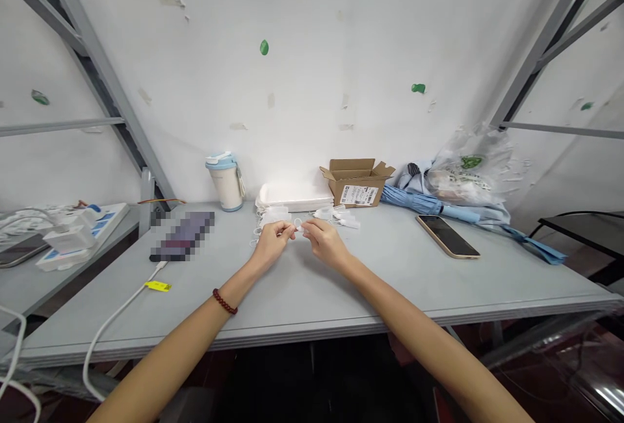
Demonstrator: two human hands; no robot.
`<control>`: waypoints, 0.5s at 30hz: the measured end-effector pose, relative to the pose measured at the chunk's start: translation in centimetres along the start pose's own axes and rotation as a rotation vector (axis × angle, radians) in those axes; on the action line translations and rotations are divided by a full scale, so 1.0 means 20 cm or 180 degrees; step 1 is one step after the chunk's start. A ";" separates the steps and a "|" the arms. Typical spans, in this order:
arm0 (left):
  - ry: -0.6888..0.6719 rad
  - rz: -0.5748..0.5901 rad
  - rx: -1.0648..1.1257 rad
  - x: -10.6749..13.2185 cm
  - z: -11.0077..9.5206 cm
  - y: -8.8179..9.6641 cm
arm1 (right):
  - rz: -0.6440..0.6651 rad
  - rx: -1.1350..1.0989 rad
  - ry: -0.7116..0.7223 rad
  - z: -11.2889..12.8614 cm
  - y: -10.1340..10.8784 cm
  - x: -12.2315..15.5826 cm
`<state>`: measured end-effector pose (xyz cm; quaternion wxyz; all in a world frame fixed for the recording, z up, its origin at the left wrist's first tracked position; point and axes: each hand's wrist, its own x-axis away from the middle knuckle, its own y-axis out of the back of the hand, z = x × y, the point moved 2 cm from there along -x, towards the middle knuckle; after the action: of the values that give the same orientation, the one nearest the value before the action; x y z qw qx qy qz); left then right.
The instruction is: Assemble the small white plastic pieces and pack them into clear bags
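Pinching small white part (297, 223) | left hand (272, 242) fingers closed | right hand (325, 243) fingers closed

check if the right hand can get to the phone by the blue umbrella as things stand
Probably yes: the phone lies flat right of the right hand, only bare table between them. That hand is busy, though, pinching a small white piece with the left hand.

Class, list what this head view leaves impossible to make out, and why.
Head view:
The white piece pinched between left hand and right hand: too small, washed out by glare.
The dark thing beside the cable: pixelated.
The cardboard box contents: hidden by its walls.
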<state>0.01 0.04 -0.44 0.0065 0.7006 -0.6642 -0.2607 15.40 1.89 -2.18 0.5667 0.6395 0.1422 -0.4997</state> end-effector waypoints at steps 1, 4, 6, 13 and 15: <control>0.0030 0.0010 0.0044 0.00 0.00 0.00 | 0.0007 -0.0033 -0.0021 0.00 0.00 0.00; 0.0290 0.0041 0.0330 -0.01 0.00 0.01 | -0.0002 -0.0186 -0.0179 -0.01 0.01 -0.02; 0.0483 0.0052 0.0614 -0.02 -0.01 0.02 | -0.0021 -0.0284 -0.0334 -0.01 0.01 -0.03; 0.0635 0.0051 0.0751 -0.03 -0.04 0.05 | 0.0090 -0.0304 -0.0622 -0.01 0.03 -0.05; 0.0582 0.0065 0.0591 -0.03 -0.05 0.05 | 0.0161 -0.0284 -0.0682 -0.01 0.03 -0.05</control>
<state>-0.47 0.17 0.92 0.0047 0.7123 -0.6892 -0.1331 15.61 2.27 -1.10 0.6190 0.5599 0.0868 -0.5439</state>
